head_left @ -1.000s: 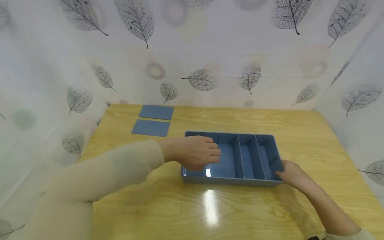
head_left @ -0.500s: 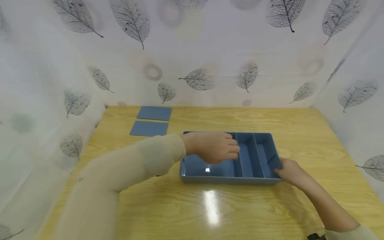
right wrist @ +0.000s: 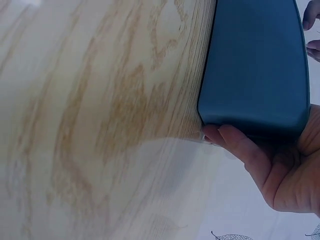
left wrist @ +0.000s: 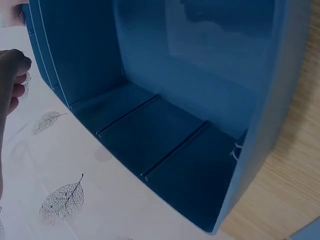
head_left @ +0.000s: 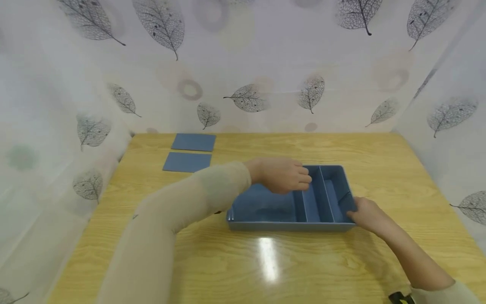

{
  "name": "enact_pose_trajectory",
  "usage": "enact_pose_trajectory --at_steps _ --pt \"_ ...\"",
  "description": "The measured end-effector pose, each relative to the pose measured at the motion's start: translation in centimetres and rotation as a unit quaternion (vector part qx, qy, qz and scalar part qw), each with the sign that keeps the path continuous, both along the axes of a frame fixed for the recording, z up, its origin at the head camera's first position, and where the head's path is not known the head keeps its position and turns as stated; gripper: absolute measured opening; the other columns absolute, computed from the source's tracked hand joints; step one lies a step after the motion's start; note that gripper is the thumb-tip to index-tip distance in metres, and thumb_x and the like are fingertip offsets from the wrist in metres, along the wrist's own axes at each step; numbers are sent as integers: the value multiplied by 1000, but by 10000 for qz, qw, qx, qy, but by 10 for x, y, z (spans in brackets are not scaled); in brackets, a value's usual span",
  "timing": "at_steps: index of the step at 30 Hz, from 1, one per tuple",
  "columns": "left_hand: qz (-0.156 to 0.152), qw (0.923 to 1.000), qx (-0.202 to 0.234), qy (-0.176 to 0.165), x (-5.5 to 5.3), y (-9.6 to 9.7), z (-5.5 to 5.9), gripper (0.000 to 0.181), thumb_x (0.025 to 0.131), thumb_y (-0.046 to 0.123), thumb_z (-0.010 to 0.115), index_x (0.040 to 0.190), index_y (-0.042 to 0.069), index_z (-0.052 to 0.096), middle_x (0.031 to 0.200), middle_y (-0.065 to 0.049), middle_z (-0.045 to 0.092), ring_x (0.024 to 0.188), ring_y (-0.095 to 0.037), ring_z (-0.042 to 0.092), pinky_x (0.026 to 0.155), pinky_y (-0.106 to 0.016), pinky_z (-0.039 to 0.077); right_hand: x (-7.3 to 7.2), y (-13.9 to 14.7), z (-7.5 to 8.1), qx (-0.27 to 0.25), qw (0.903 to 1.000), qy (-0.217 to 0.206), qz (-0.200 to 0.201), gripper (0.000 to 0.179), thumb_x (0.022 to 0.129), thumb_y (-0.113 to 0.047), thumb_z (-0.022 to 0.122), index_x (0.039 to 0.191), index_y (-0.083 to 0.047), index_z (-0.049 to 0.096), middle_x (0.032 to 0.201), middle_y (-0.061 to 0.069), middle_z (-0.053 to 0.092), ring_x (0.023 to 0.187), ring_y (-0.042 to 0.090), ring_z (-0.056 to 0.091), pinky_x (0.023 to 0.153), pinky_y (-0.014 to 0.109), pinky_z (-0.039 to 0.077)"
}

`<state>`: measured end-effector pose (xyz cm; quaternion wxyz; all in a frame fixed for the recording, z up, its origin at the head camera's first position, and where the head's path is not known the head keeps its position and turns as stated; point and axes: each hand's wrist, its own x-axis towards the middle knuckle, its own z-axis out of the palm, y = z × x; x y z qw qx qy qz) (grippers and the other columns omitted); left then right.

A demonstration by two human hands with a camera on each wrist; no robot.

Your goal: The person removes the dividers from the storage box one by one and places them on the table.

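Above the tray [head_left: 288, 226], the left grip [head_left: 282, 175] hangs loosely curled; the right grip [head_left: 370, 216] clasps the tray's end.

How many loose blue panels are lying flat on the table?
2, both left of the tray: the farther panel near the far edge, and the nearer panel just in front of it. The left sleeve may hide others.

Cream left sleeve [head_left: 163, 219], pale grey-green patch [head_left: 218, 185], cream right sleeve [head_left: 440, 294], black-and-yellow piece [head_left: 399, 298] beside it
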<state>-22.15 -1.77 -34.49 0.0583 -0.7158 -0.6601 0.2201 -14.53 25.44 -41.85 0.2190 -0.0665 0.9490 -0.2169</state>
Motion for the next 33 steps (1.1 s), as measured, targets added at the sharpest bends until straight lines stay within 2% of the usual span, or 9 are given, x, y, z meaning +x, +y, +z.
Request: enact_pose_trajectory --at_steps 3,6,13,20,25,33 --pt "-123 9998 -145 117 -3 7 -4 37 95 14 36 128 8 52 126 -7 55 112 -23 50 97 -34 41 -1 0 1 39 9999 -117 -47 55 88 -5 53 123 32 32 122 50 38 112 60 42 88 61 43" --pt "-174 9995 -242 78 -4 15 -8 37 96 15 36 129 7 51 127 -7 54 113 -24 49 99 -34 39 -1 0 1 107 9997 -229 -66 60 90 -6 53 125 33 25 126 51 29 116 63 33 92 64 39" --pt "-68 9984 -553 -48 -3 27 -24 42 97 27 43 135 8 45 134 -7 49 120 -22 46 104 -32 36 0 0 1 120 9997 -201 -48 58 89 -5 53 124 33 28 124 51 33 115 62 36 91 63 41" --pt "-144 9988 -433 -160 -8 26 -43 44 99 43 42 127 11 50 124 -3 52 111 -19 49 96 -31 40 -1 -2 0 58 9999 -82 14 55 88 -3 53 122 33 30 121 50 38 112 61 41 88 61 43" --pt "-403 9986 -330 -59 -12 26 -51 38 100 35 43 127 10 51 125 -3 54 110 -18 50 97 -30 41 0 -4 0 116 9999 -105 65 54 88 -3 53 121 34 31 121 51 37 113 62 39 89 62 42" --pt "-660 9972 -265 233 -12 28 -53 32 102 22 39 129 9 51 127 -4 55 111 -18 52 96 -29 42 0 -2 1 167 9998 -81 68 55 88 -4 54 120 34 30 121 52 35 114 63 37 90 63 41"
